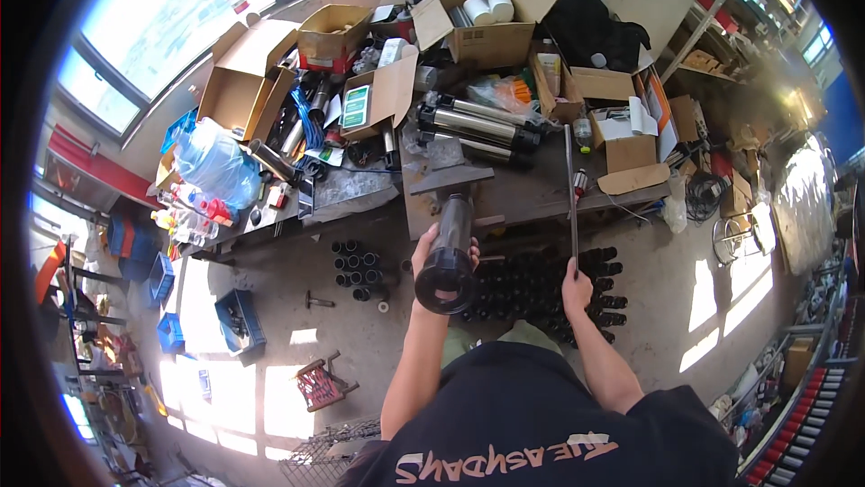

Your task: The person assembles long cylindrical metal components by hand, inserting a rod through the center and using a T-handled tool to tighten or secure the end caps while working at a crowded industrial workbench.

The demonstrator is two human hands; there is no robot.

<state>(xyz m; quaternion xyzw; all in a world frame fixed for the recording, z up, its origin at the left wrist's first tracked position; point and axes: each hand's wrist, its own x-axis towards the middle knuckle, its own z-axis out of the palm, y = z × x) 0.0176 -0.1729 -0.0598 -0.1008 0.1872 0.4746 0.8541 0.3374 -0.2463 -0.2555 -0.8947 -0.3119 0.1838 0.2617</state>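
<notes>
My left hand [423, 251] is wrapped round a thick black tube [457, 227] with a wide flanged end that faces me and a round opening in it. The tube's far end reaches the bench edge, by a flat grey metal plate [450, 181]; whether they touch I cannot tell. Over on the right, my right hand [577, 292] grips the near end of a long thin metal rod [570, 199], which stretches away from me over the bench. Several shiny metal cylinders with black ends [482, 122] lie on the bench beyond the tube.
The cluttered bench [532, 181] carries an open carton with white rolls [491, 41], an empty-looking carton [243, 91] and a large clear plastic bottle [216, 163]. Rows of black cylindrical parts [523, 293], a hammer [318, 300], a blue crate [241, 320] and a small stool [323, 383] are on the floor.
</notes>
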